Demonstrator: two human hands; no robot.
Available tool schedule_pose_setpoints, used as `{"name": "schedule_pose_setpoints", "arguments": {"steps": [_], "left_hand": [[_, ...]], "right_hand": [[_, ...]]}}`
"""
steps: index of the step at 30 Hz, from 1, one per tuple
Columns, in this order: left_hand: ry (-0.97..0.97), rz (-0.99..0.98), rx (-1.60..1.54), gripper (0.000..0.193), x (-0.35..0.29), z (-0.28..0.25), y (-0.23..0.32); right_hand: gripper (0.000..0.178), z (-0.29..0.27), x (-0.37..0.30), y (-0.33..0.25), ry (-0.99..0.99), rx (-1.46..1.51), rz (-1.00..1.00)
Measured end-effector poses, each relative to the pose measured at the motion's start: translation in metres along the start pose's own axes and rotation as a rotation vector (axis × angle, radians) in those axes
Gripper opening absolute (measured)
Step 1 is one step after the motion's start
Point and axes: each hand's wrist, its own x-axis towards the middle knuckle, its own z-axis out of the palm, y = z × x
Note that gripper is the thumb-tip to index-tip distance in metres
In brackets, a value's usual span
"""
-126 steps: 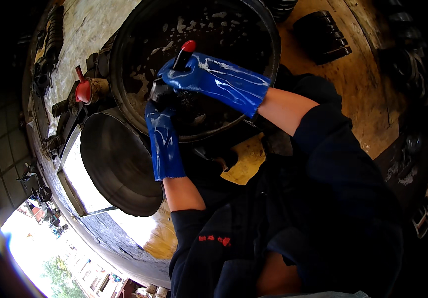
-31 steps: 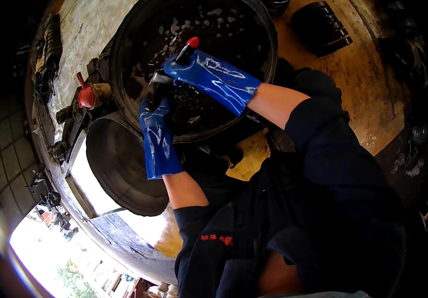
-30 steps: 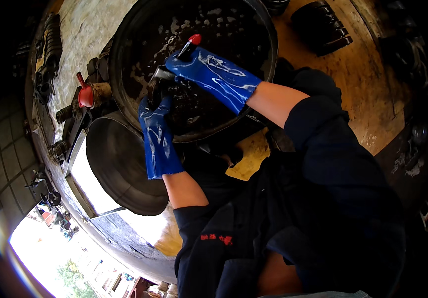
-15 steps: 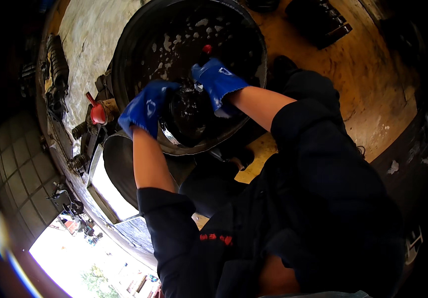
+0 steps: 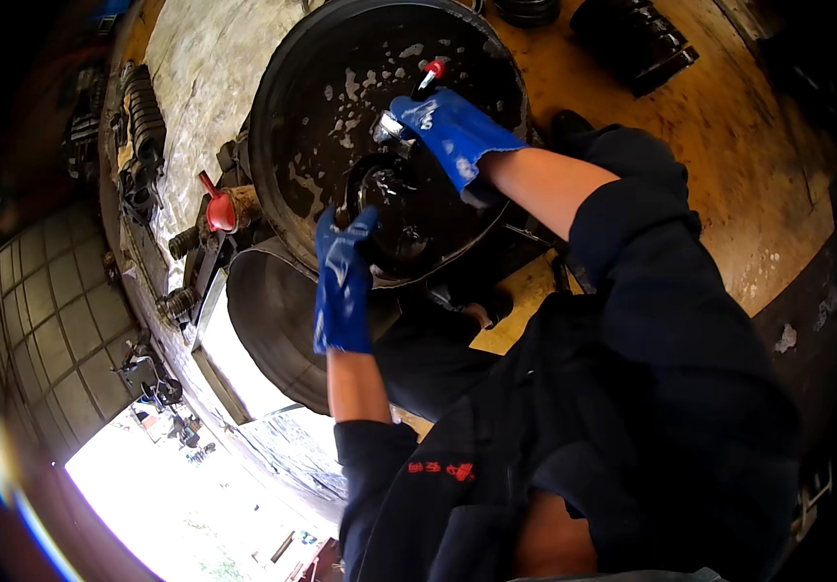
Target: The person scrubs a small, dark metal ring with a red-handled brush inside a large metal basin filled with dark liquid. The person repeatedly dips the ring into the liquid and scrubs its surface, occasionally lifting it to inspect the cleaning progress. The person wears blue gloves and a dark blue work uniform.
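My right hand point(image 5: 447, 136), in a blue rubber glove, is closed round a brush-like tool. Its silver metal band point(image 5: 388, 126) shows by my fingertips, and its red-tipped handle point(image 5: 433, 71) sticks up above the glove. My left hand point(image 5: 345, 262), gloved the same way, holds the left edge of a dark, wet, round hollow metal part point(image 5: 377, 173), thumb over the rim. That part sits in the near side of a big black round basin point(image 5: 268, 165) holding dark liquid with foam patches. Liquid and shadow hide the part's lower side.
A second round dark tub point(image 5: 248, 291) stands beside the basin at near left. A red funnel-like piece point(image 5: 221, 210) lies among metal parts at left. Ribbed dark cylinders point(image 5: 142, 112) stand far left, and another dark ribbed part point(image 5: 637, 39) lies at upper right on the stained floor point(image 5: 729, 165).
My left hand has come down and right, its fingers now pointing up at the part's edge. My right hand has lifted up and away from the part with the brush-like tool.
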Motion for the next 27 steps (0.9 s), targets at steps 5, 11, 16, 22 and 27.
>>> {"name": "schedule_pose_setpoints", "arguments": {"steps": [5, 11, 16, 22, 27], "left_hand": [[-0.109, 0.104, -0.245, 0.055, 0.018, -0.040, -0.035], [-0.108, -0.162, -0.439, 0.035, 0.079, -0.130, -0.104], [-0.112, 0.029, -0.391, 0.046, 0.038, -0.057, -0.072], [-0.019, -0.006, -0.512, 0.042, 0.016, -0.052, -0.049], [-0.056, -0.051, -0.423, 0.045, 0.023, -0.043, -0.048]], "right_hand": [[0.024, 0.015, -0.002, -0.001, -0.256, 0.054, -0.287], [0.020, 0.112, -0.041, -0.026, -0.554, -0.176, -0.357], [0.021, 0.091, 0.007, 0.009, -0.437, -0.304, -0.433], [0.033, 0.081, 0.037, 0.043, -0.028, 0.017, -0.124], [0.031, 0.067, 0.025, -0.006, -0.267, 0.273, -0.237]]}}
